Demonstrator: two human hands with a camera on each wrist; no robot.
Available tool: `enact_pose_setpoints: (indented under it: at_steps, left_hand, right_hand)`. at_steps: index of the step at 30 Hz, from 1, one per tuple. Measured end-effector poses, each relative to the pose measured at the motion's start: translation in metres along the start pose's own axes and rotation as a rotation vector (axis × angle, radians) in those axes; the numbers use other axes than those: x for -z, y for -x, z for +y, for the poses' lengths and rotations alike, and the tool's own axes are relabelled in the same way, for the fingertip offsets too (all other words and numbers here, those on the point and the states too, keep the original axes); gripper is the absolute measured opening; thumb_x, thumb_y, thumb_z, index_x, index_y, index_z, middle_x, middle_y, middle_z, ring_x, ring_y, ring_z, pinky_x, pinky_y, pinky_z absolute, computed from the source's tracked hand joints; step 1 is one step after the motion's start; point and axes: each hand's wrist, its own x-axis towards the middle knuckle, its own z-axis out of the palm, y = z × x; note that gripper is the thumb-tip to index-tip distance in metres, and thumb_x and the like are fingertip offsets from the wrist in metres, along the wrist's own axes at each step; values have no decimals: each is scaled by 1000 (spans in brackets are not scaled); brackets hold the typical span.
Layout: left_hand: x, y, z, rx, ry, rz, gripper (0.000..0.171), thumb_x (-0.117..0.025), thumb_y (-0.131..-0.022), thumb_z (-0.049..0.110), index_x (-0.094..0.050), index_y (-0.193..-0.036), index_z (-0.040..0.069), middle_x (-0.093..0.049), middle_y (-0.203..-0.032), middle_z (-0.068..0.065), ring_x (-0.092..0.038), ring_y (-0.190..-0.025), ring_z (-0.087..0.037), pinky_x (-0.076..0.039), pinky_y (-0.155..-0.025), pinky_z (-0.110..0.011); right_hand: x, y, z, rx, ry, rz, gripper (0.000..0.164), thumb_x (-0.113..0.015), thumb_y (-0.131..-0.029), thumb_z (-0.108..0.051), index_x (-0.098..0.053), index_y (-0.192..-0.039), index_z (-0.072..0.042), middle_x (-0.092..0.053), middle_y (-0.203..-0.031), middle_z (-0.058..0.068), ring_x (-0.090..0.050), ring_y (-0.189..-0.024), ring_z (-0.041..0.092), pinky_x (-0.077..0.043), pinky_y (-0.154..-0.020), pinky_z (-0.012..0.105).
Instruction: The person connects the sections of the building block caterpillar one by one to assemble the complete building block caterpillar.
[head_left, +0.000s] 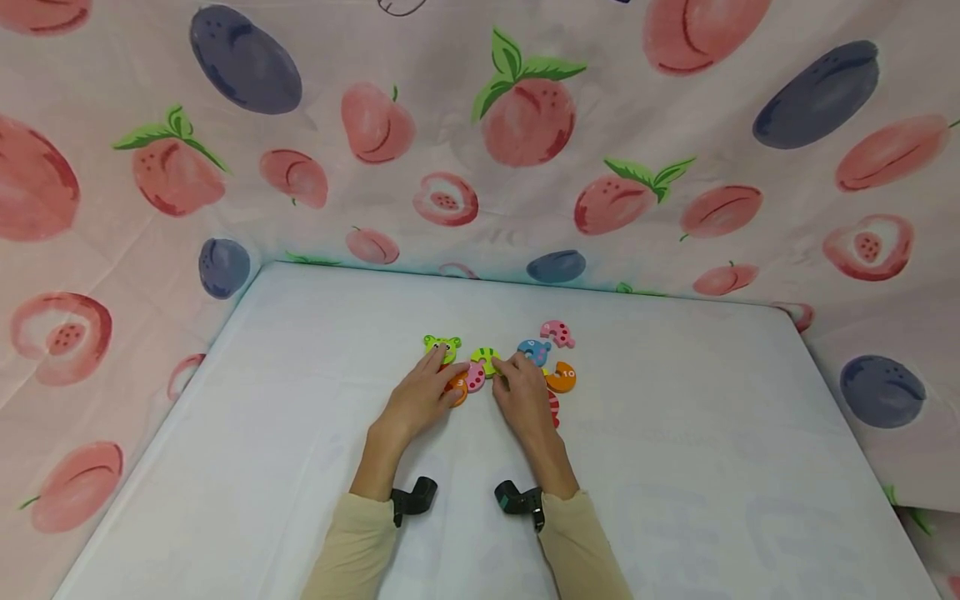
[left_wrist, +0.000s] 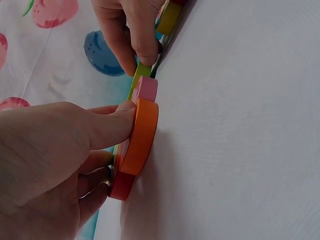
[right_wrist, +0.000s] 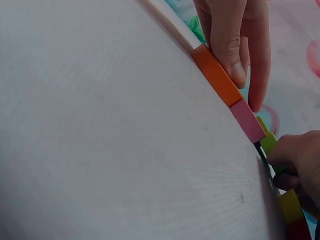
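My left hand lies over the left end of a joined row of flat puzzle pieces. Its thumb touches an orange piece, and its fingers spread toward a green animal-head piece and a red piece. Beside the orange piece sits a pink dotted piece. At the row's right end, my right hand pinches a green striped piece between thumb and finger, right against the pink one. Part of the orange and red pieces is hidden under the left hand.
Right of my right hand lie a blue piece, a pink spotted piece, an orange numbered piece and a red striped piece. A white table bears them all. Fruit-print cloth hangs behind it.
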Motion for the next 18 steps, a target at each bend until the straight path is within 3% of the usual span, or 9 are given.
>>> enact_pose_setpoints:
  at_steps: [18]
  left_hand:
    - [0, 0, 5, -13, -32, 18, 44, -61, -95, 21, -54, -139, 16, -30, -157, -19, -24, -149, -34, -28, -119, -48]
  right_hand:
    - [3, 1, -3, -43, 2, -44, 31, -69, -89, -12, -69, -120, -10, -61, -97, 8, -56, -89, 23, -52, -86, 34]
